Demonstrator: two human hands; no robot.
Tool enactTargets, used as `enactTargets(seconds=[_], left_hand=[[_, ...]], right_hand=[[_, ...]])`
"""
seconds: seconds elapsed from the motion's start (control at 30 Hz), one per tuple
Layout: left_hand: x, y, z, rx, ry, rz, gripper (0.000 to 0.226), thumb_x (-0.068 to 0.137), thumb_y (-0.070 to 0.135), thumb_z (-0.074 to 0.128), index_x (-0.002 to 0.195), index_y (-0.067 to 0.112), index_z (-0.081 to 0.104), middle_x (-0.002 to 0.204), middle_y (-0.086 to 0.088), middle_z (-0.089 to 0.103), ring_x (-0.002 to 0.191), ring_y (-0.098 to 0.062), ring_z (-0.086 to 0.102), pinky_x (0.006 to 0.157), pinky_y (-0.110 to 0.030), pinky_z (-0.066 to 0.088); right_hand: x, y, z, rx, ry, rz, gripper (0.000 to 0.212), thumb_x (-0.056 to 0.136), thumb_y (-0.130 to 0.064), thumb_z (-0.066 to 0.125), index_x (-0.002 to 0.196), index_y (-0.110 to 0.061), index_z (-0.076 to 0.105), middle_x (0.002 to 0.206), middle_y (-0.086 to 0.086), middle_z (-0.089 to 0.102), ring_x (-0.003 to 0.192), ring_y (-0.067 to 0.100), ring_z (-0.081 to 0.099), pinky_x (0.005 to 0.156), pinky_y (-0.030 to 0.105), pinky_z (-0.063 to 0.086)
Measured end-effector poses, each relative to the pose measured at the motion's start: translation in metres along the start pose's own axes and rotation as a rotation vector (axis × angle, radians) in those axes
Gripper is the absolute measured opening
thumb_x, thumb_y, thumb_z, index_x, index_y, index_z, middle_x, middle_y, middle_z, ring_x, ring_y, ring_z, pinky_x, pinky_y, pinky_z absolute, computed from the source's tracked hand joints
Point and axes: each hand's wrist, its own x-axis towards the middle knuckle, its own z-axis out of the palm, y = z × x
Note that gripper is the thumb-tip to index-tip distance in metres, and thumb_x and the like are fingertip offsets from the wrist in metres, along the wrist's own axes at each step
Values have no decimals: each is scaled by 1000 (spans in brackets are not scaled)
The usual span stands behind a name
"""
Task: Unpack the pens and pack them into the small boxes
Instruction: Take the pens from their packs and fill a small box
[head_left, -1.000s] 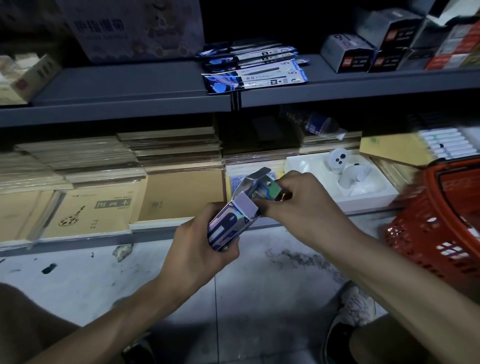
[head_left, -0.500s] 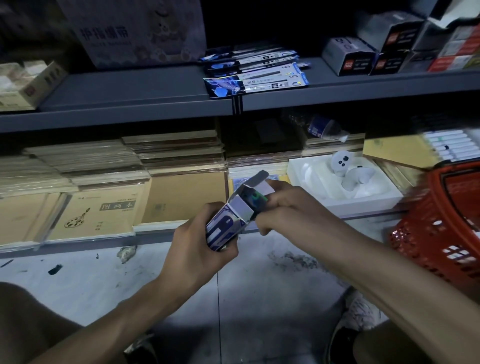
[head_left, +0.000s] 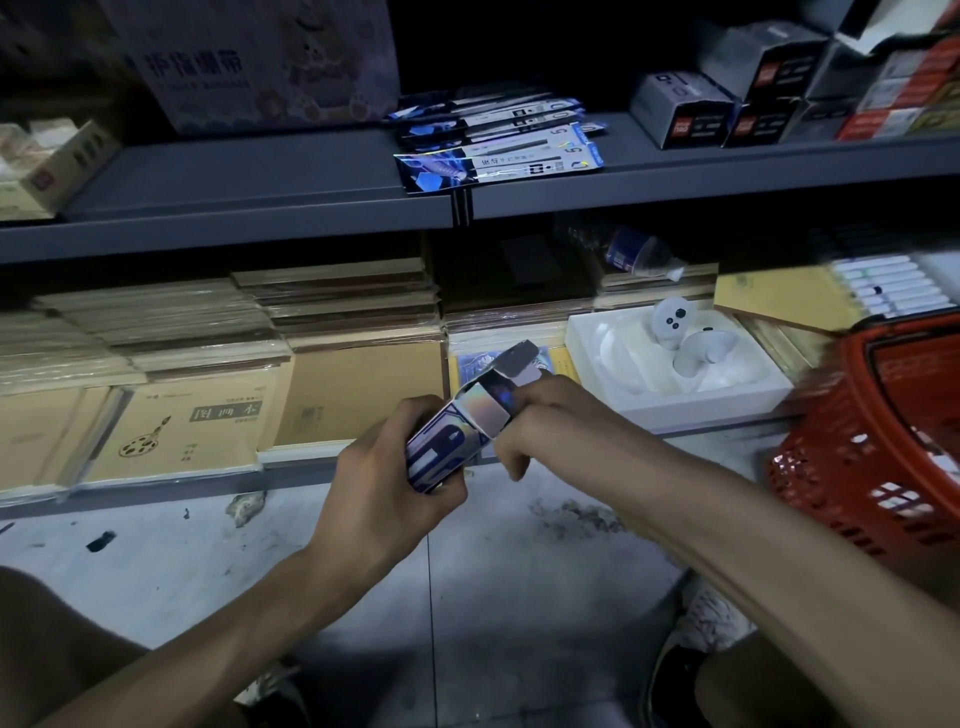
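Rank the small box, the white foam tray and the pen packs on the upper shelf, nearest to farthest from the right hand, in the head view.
1. Small box: touching the right hand at its open end, gripped by the left hand.
2. White foam tray: just to the right, on the lower shelf.
3. Pen packs: up on the upper shelf, farthest.

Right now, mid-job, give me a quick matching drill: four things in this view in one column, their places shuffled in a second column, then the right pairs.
Things:
1 small box
2 pen packs
3 red basket
4 white tray

Places:
A on the grey shelf
B below that shelf, right of the brown pads
C in the grip of the left hand
D at the far right edge of the view

Pairs: 1-C; 2-A; 3-D; 4-B
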Motion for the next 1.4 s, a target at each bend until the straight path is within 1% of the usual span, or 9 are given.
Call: enactTargets(seconds=[0.1,0.23,0.47,0.57,0.7,0.8,0.97,1.23,1.4], left_hand=[[0,2,-2,-5,-26,-5,66,69,17,89,120,32,51,95,17,69,76,-9,65,61,-11,47],[-4,11,-3,-135,-35,-114,54,68,19,87,103,38,51,83,25,66,72,-4,66,55,-9,44],[1,25,-8,-285,-73,-99,51,67,16,90,109,27,61,91,15,71,79,-9,71,61,-28,59],[2,20,-8,-282,-92,-146,49,68,17,91,105,26,59,87,14,70,75,-9,70,55,-20,54],[5,9,-7,-413,-89,-323,41,71,10,91,102,19,67,89,9,77,78,-12,74,65,-27,62],[7,13,-9,-585,-183,-412,39,72,2,90,103,18,72,99,7,80,89,-15,76,75,-29,62],[3,16,-9,-767,-338,-442,47,71,3,88,113,14,72,108,-2,79,97,-22,76,80,-29,60],[4,16,-4,-571,-274,-322,50,72,3,90,116,16,70,106,11,79,96,-10,76,82,-24,60],[0,13,-4,-331,-141,-235,49,73,20,90,108,38,61,92,21,73,79,-3,72,63,-25,58]], right_hand=[[-1,-1,8,-50,63,-74,26,67,-9,60,48,-24,50,76,-7,48,77,21,48,63,29,33],[-11,5,17,-152,156,-220,22,81,-14,59,71,-33,64,123,-3,38,126,28,41,105,38,44],[-32,12,5,-299,304,-405,28,84,-7,56,96,-22,77,123,-6,57,106,15,60,90,37,53],[-39,11,-4,-300,477,-514,35,81,-11,58,97,-30,82,140,-8,59,118,10,63,98,28,53],[-37,8,-25,68,519,-588,37,85,1,65,85,-32,83,113,-14,71,91,-1,68,75,16,54],[-27,15,-14,-92,585,-639,31,85,-6,65,99,-29,80,104,-14,70,99,5,67,85,26,56],[-17,16,-3,-233,608,-701,21,93,-26,68,111,-25,78,101,-16,68,91,1,60,77,9,44],[-8,11,0,57,525,-521,8,82,-34,82,77,-28,78,68,-12,62,64,3,56,57,10,38],[-6,12,-3,-14,482,-448,14,79,-18,75,69,-28,77,67,-10,63,61,2,54,57,12,38]])
